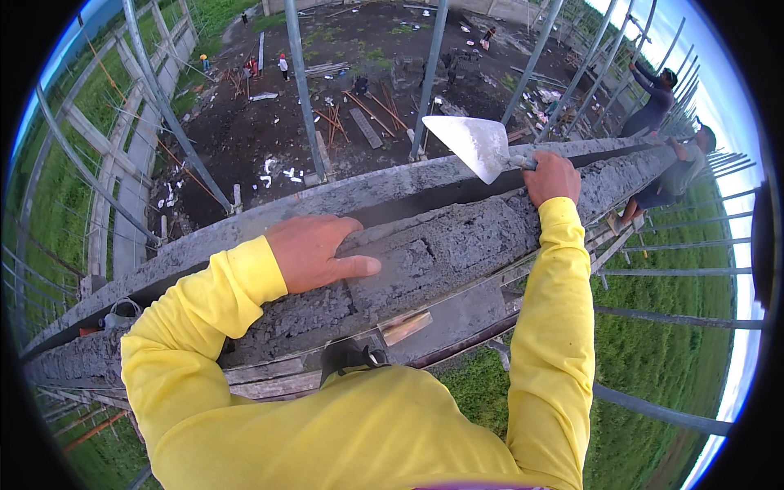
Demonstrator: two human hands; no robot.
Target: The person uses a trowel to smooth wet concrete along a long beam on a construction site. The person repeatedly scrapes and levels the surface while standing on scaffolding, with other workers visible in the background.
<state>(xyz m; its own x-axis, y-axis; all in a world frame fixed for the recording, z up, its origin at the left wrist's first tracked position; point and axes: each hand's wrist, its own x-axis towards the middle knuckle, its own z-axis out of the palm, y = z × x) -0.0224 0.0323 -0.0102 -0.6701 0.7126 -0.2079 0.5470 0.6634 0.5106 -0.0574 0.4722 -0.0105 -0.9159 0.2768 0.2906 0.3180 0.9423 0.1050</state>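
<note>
At the far left, a small pale rounded container (122,313) sits beside the rough, grey, mortar-covered block wall (457,241); it is partly cut off by the left yellow sleeve (192,306), and its contents are hard to make out. The left forearm bends sharply at the elbow and runs up to the right, bringing the left hand (314,251) palm-down onto the wall's top, holding nothing that shows, its thumb spread wide toward the right; the other fingertips are mostly out of sight. Right of it, on the near side, lies a reddish-brown wooden piece (406,327). Beyond the wall, across a dark gap, runs a smooth grey concrete ledge (351,194). Above the gap is the pale metal trowel with a pointed blade (474,145), its tip to the left. The right arm reaches nearly straight away from the body, and the right hand (553,180) is wrapped around the trowel's handle, which the fist mostly hides. At the far right, two co-workers (686,167) stand along the wall, the farther one partly hidden by poles (590,65).
</note>
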